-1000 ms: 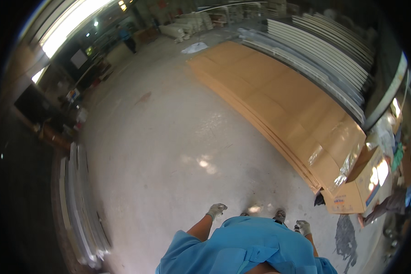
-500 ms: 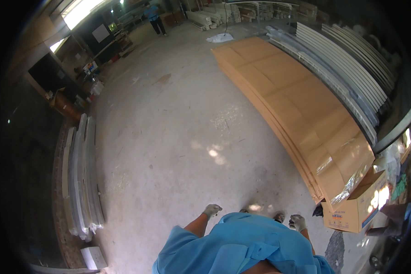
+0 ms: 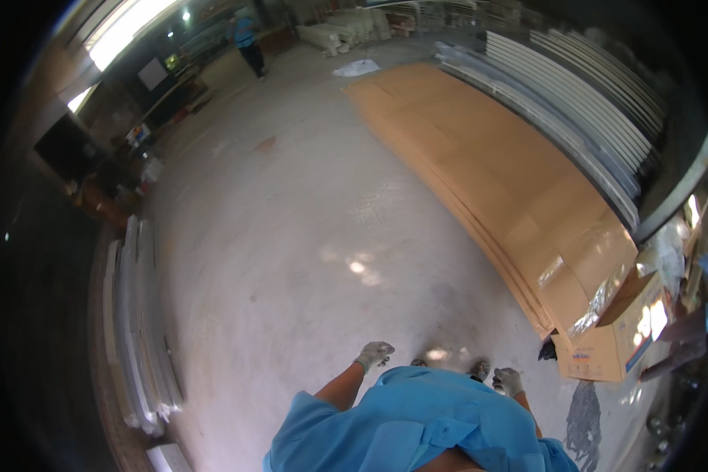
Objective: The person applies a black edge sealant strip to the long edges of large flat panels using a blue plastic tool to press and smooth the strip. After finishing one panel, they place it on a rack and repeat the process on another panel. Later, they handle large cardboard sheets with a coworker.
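Observation:
My left hand (image 3: 375,354), in a pale, soiled work glove, hangs a little forward of my blue shirt. Its fingers are loosely bent and slightly apart, with nothing visible in them. On the other side my right hand (image 3: 508,381), gloved alike, hangs by my hip with loosely curled fingers and no object showing. Neither hand touches anything; below both lies the grey concrete floor (image 3: 291,236). Nearest to the right hand is an open cardboard box (image 3: 594,358), beside a long stack of brown cardboard sheets (image 3: 488,173).
Wrapped long panels (image 3: 139,315) stand along the left side. Beyond the cardboard stack lie white slatted lengths (image 3: 566,102). A person in blue (image 3: 245,43) is at the far end, near piled pale bars (image 3: 338,31). A white sheet (image 3: 356,68) lies on the floor.
The view has turned slightly, so the cardboard stack and far objects sit further left. My left hand has risen a little and swung inward. The far person's legs have changed stance.

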`<act>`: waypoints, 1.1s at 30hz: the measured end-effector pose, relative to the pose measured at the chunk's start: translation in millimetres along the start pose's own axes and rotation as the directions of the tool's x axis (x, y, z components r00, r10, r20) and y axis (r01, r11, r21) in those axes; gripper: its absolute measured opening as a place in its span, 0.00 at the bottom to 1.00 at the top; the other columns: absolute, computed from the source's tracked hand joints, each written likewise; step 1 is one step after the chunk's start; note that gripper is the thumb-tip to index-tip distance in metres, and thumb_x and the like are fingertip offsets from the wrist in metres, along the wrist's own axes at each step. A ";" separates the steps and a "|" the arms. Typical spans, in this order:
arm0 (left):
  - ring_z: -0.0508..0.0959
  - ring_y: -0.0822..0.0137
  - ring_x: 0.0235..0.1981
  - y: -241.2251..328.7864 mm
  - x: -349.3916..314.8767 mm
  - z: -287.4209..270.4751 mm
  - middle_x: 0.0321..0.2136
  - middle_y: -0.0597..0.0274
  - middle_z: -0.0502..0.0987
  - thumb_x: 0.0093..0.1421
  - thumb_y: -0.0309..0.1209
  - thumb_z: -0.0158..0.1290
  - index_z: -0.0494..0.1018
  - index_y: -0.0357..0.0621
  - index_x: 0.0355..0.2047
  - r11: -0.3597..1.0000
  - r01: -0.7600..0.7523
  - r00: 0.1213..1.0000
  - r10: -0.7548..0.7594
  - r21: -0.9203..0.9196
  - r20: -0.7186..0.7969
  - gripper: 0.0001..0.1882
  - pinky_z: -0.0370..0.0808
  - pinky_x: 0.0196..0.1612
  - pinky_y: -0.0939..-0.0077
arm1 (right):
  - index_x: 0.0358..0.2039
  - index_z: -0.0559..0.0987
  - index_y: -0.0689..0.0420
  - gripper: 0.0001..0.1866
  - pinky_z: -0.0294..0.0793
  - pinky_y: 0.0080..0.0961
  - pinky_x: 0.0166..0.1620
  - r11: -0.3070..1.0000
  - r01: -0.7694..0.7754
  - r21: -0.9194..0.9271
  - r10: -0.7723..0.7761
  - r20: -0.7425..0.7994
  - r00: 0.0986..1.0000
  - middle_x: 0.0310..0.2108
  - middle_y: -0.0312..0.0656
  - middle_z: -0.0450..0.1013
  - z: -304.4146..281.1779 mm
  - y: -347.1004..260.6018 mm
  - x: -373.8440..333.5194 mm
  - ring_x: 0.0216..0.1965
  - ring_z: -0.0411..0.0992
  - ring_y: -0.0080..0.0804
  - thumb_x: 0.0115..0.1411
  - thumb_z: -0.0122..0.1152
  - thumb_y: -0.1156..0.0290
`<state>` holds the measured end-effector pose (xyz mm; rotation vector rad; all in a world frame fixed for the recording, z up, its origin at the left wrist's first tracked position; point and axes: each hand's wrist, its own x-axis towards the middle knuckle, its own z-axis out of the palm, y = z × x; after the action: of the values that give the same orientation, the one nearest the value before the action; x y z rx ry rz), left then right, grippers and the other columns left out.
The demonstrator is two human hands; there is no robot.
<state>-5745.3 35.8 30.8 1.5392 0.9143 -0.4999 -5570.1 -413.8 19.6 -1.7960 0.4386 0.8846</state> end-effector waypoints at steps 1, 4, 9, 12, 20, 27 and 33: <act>0.83 0.63 0.37 8.9 2.5 3.2 0.42 0.53 0.82 0.68 0.38 0.57 0.78 0.40 0.50 0.994 -0.109 0.994 0.109 0.006 0.003 0.17 0.80 0.40 0.72 | 0.33 0.81 0.63 0.15 0.75 0.28 0.25 0.997 0.075 -0.037 -0.072 0.080 0.994 0.22 0.39 0.76 9.1 -8.0 -0.4 0.20 0.74 0.28 0.62 0.66 0.61; 0.81 0.63 0.43 36.8 5.3 21.7 0.45 0.55 0.81 0.69 0.32 0.54 0.75 0.37 0.54 0.939 -0.345 0.934 0.344 -0.007 0.096 0.16 0.78 0.47 0.74 | 0.38 0.82 0.62 0.16 0.73 0.28 0.28 0.971 0.187 -0.150 -0.170 0.117 0.978 0.26 0.40 0.78 35.0 -40.6 -8.7 0.26 0.75 0.28 0.63 0.61 0.60; 0.77 0.62 0.49 94.5 -28.8 54.6 0.54 0.55 0.75 0.73 0.39 0.48 0.67 0.35 0.62 0.929 -0.360 0.891 0.369 -0.084 0.264 0.24 0.74 0.58 0.66 | 0.49 0.81 0.57 0.21 0.78 0.31 0.49 0.785 0.499 -0.367 -0.477 0.157 0.865 0.44 0.44 0.81 80.4 -105.6 -55.9 0.43 0.79 0.34 0.62 0.64 0.56; 0.75 0.60 0.51 134.6 -56.8 84.3 0.56 0.52 0.73 0.73 0.47 0.46 0.61 0.35 0.65 0.904 -0.227 0.853 0.364 -0.363 0.373 0.30 0.72 0.61 0.61 | 0.52 0.79 0.57 0.23 0.76 0.33 0.53 0.713 0.615 -0.336 -0.560 0.254 0.788 0.46 0.46 0.80 112.6 -140.9 -78.1 0.47 0.79 0.38 0.65 0.60 0.53; 0.66 0.50 0.61 177.0 -90.5 97.9 0.65 0.41 0.58 0.72 0.58 0.42 0.50 0.35 0.70 0.692 -0.080 0.861 0.411 -0.718 0.300 0.42 0.66 0.66 0.53 | 0.54 0.78 0.58 0.30 0.78 0.36 0.48 0.823 0.512 -0.247 -0.515 0.057 0.855 0.42 0.49 0.80 114.9 -164.3 -109.8 0.39 0.81 0.38 0.68 0.53 0.43; 0.61 0.48 0.66 195.5 -89.3 118.9 0.64 0.40 0.56 0.72 0.58 0.39 0.47 0.36 0.71 0.670 -0.132 0.842 0.465 -0.730 0.275 0.42 0.62 0.69 0.49 | 0.49 0.79 0.60 0.29 0.81 0.28 0.38 0.935 0.355 0.000 -0.339 0.291 0.894 0.38 0.45 0.79 104.5 -168.3 -103.7 0.36 0.80 0.31 0.68 0.54 0.44; 0.66 0.52 0.62 202.4 -97.7 133.9 0.58 0.44 0.64 0.73 0.57 0.39 0.49 0.34 0.69 0.657 -0.054 0.848 0.428 -0.752 0.313 0.40 0.64 0.68 0.52 | 0.44 0.81 0.61 0.26 0.79 0.28 0.34 0.909 0.404 0.101 -0.416 0.166 0.894 0.30 0.43 0.78 96.7 -159.5 -102.9 0.30 0.78 0.29 0.66 0.59 0.47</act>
<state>-5620.6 -113.8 205.6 0.7255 0.4045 -0.2313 -5568.4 -274.0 180.3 -1.6442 -0.0370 0.7179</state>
